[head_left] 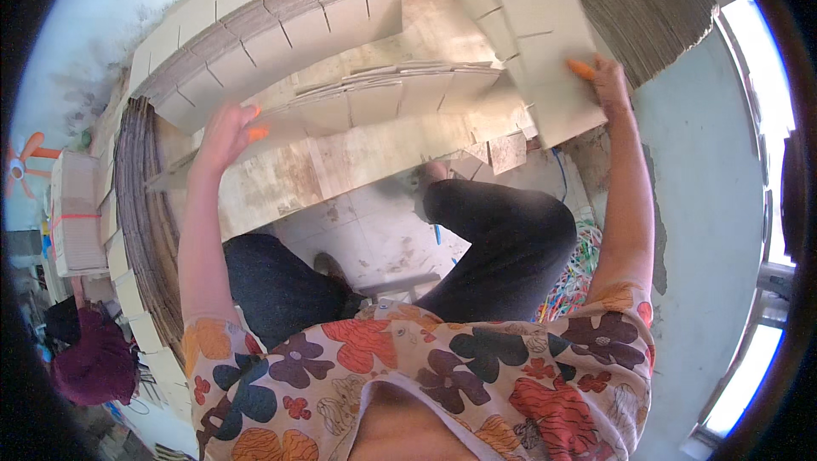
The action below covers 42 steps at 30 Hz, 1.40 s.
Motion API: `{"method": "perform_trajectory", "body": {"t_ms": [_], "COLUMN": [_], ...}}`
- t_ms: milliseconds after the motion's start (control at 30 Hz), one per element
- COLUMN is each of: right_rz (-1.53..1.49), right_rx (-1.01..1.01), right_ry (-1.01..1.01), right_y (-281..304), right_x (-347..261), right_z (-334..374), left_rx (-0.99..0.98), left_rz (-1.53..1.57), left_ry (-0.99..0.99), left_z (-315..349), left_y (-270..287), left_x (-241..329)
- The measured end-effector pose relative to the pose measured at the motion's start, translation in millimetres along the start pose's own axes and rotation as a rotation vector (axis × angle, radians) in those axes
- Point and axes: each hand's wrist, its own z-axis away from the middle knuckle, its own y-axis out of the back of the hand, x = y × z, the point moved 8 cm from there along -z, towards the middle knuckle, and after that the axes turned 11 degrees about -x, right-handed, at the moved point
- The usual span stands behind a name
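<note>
My right hand (609,85), with an orange finger cover, grips the right edge of a long slotted cardboard sheet (549,57). The sheet slants over the right end of the wooden board and overlaps other slotted pieces. On the left, my left hand (226,136) is slightly blurred. Its two orange-covered fingertips are apart, with nothing visible between them. It is close to the left end of a row of assembled cardboard strips (374,105). That row stands across the wooden board (298,173) in front of me, its left end smeared by motion.
Behind the row stands a long stack of slotted cardboard (281,31). More cardboard is piled at the far right (642,5) and along the left (145,180). An orange fan (24,163) is at far left. Colourful strips (574,278) lie beside my right knee.
</note>
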Motion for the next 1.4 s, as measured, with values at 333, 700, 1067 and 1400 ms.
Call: {"method": "perform_trajectory", "body": {"t_ms": [333,700,1067,1400], "right_rz": [0.692,0.357,-0.429,-0.395], "right_rx": [0.244,0.389,0.218,0.382], "right_ry": [0.255,0.124,0.297,0.667], "right_y": [49,55,-42,-106], "right_x": [-40,59,-82,-156], "right_z": [-18,-84,26,75], "left_rx": [0.354,0.888,0.25,0.668], "left_rz": [-0.422,-0.967,-0.778,-0.341], "left_ry": [0.184,0.583,1.265,0.143], "left_z": [176,310,325,114], "left_y": [93,189,149,105], "left_x": [106,153,-118,15]}}
